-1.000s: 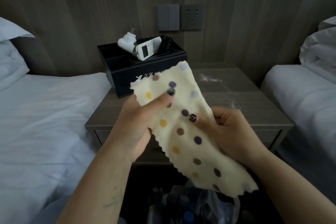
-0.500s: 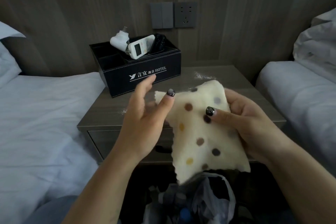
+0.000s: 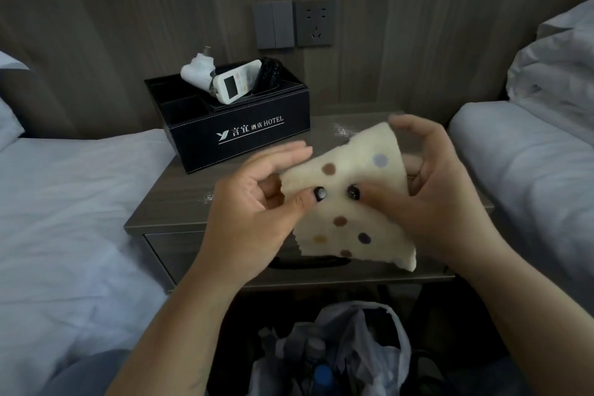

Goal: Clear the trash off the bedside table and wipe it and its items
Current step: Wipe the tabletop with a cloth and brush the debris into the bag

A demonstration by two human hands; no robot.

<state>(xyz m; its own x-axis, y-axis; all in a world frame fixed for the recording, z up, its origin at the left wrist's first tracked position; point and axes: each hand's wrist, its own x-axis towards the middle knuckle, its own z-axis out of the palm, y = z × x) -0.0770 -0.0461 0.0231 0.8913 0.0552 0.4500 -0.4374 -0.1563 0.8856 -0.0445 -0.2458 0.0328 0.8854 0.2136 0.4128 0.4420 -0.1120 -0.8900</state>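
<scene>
Cloth: a cream dotted wiping cloth (image 3: pixel 350 202) with a pinked edge, held in the air above the front half of the surface (image 3: pixel 180 199), not touching it.
Left grip: the left hand (image 3: pixel 257 212) pinches the cloth's left edge, thumb on top and near the middle; the other fingers reach out almost straight behind it.
Right grip: the right hand (image 3: pixel 427 199) pinches the right side, thumb on the face of the cloth, fingers curled round behind.
How it will handle: judged light, soft and limp; it sags and folds wherever it is not held, and looks neither fragile nor slippery.
Where to take hold: probably best bunched or folded into a pad under the palm, since an edge pinch would let it trail and drag.
Wiping target: pale crumbs or dust (image 3: pixel 342 130) lie near the back right of the surface; more specks (image 3: pixel 209 198) sit near its front.
Items: the black hotel organiser box (image 3: pixel 244 132) stands at the back left corner, holding a white remote (image 3: pixel 236 82), a white plug adapter (image 3: pixel 197 72) and a black remote (image 3: pixel 268 74).
Trash: a plastic bag (image 3: pixel 347 350) sits open on the floor below.
</scene>
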